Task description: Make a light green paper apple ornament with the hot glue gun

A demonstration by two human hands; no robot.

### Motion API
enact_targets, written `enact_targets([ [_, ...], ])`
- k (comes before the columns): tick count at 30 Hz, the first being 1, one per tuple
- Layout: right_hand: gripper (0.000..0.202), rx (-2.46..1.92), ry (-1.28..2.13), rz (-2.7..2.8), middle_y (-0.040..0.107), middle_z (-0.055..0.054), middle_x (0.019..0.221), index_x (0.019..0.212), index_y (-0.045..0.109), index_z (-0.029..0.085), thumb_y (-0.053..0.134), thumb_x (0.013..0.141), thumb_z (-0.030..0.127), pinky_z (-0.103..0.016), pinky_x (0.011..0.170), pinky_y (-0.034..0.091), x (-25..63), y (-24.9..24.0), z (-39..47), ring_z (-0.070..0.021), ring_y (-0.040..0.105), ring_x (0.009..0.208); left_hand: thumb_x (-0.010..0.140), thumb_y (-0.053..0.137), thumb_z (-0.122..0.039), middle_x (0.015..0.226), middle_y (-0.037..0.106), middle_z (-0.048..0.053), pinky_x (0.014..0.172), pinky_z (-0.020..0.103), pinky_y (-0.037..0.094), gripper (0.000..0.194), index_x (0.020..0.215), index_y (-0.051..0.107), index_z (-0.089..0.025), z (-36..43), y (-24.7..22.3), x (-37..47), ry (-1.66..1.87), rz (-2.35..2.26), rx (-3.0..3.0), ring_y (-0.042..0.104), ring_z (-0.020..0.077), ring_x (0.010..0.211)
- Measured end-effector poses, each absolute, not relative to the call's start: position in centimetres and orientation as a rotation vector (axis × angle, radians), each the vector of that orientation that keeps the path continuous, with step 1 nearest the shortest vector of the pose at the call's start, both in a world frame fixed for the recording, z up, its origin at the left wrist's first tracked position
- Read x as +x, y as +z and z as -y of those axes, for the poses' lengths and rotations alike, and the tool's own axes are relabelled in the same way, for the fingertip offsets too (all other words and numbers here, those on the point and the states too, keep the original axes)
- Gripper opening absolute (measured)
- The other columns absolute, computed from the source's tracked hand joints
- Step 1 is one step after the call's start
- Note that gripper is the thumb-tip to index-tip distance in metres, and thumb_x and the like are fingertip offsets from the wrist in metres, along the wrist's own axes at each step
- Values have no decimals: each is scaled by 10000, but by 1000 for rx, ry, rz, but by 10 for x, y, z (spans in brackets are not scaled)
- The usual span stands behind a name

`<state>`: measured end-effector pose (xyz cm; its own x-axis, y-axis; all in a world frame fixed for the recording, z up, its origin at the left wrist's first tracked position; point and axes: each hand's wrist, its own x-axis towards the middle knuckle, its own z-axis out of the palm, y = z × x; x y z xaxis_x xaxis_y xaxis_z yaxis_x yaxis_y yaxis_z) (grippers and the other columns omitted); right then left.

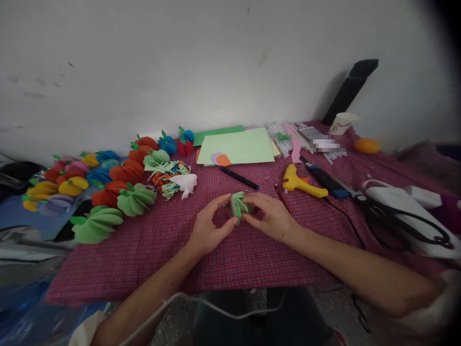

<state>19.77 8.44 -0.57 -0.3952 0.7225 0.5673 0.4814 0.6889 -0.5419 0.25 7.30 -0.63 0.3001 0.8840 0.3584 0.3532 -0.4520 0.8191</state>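
Between both hands is a small light-green folded paper pumpkin [239, 205], its paper leaves fanned out, held just above the red checked cloth [173, 259]. My left hand [212, 223] pinches its left side with thumb and fingers. On the other side, my right hand [272, 216] grips the right edge the same way. Parts of the paper are covered by the fingertips. A black pen [239, 178] lies just beyond the hands, and a yellow glue gun [302, 182] rests to the right of them.
Finished paper pumpkins [137, 199] in several colours crowd the left side, near paper scraps [167, 180]. Green paper sheets [236, 148] lie at the back. Large scissors [399, 218], a blue-black cutter [327, 180], a paper cup [342, 123] and an orange fruit-like object [366, 145] are at right.
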Motion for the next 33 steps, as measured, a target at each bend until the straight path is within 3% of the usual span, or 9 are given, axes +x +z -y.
enact_targets([
  [13,235,-925,336,2109,645,-74,1043,1036,560,214,588,807,260,-352,823,509,198,-7,-83,-193,597,982,778,614,-239,1167,600,89,948,378,434,481,1235,464,-208,-74,-8,2,1113,-1039,1832,565,203,1056],
  [23,187,-1033,564,2005,658,-34,885,978,605,200,567,795,215,-255,628,499,198,-4,-86,-130,604,703,804,582,-267,1127,623,96,934,372,445,371,1162,533,-182,-76,-6,1,1117,-1002,1597,580,204,1039],
  [33,194,-1075,694,1890,677,-30,888,960,632,196,585,772,197,-254,628,511,198,-7,-90,-130,618,701,803,582,-294,1062,657,64,890,345,477,302,1087,588,-191,-79,-9,-1,1158,-1012,1512,604,185,989],
])
